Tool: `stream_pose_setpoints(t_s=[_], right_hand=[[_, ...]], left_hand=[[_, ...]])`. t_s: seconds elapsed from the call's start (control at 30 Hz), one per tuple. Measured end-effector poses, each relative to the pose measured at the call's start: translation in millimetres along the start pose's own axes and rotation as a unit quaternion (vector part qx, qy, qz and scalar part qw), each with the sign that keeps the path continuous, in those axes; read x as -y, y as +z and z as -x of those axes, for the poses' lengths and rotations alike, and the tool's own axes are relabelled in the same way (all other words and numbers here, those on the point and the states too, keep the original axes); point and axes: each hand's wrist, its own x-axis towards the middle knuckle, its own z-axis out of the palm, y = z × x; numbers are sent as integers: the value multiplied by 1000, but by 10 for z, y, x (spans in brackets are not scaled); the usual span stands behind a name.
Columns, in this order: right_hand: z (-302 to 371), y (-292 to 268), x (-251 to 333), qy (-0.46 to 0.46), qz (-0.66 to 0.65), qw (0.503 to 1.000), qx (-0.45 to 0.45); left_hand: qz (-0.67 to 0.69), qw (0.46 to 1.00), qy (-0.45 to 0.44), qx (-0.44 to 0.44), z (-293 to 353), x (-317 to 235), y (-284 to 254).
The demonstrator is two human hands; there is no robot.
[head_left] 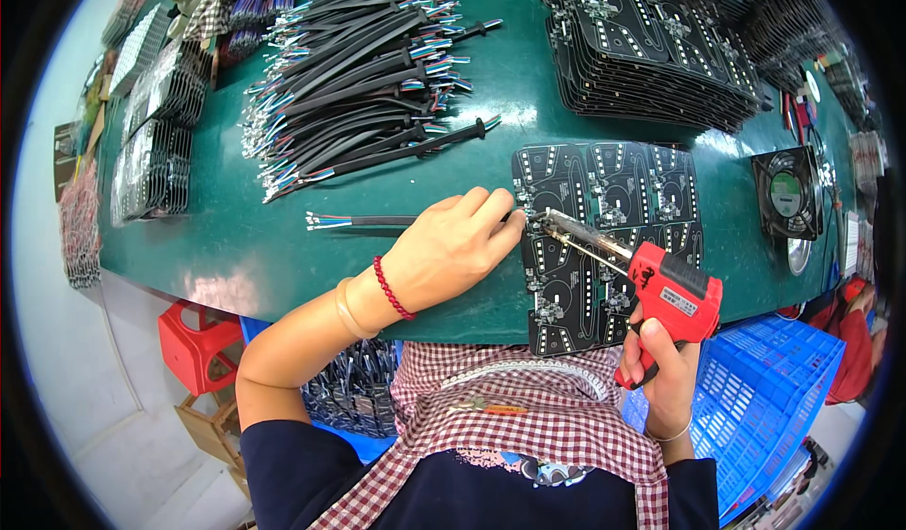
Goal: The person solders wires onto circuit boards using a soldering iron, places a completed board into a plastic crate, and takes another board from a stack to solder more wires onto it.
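Note:
My left hand (pixel 462 237) is closed on a black sleeved wire harness (pixel 377 221), holding one end against the left edge of a black circuit board panel (pixel 613 185). The harness's loose coloured wire ends point left over the table. My right hand (pixel 665 365) grips a red soldering gun (pixel 675 289) by its handle, a finger at the trigger. Its tip meets the board's left edge, right beside my left fingertips. The exact joint is too small to make out. The panel lies flat near the table's front edge.
Many wire harnesses (pixel 359 77) lie piled at the back left. Stacked circuit boards (pixel 651 49) stand at the back right. A black fan (pixel 789 193) sits to the right. Blue crates (pixel 769 388) and a red stool (pixel 196 346) flank me below the green table (pixel 236 247).

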Motion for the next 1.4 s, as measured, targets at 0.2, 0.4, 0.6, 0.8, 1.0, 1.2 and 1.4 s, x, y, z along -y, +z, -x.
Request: stream_pose_setpoints(t_s=[0.2,0.4,0.6,0.8,1.0,1.2,1.4], right_hand=[[17,20,23,-6,18,1000,14],[86,14,92,-93,20,994,-54],[55,-198,168,-172,-19,979,-105],[20,-554,217,-231,-39,963,-134],[41,-605,200,-235,-55,962,-131],[67,-778,142,-244,-85,960,-109],[85,-317,181,-225,-33,970,-83]], left_hand=[[1,1000,-2,1,4,1,-3],[-3,1000,1,-2,2,4,-1],[-18,1000,-4,8,11,-4,-1],[-53,998,-29,-19,-98,42,-96],[-122,977,-156,-76,-368,433,93],[115,971,-130,-165,-399,162,-179],[294,955,-31,1,-612,-734,-200]])
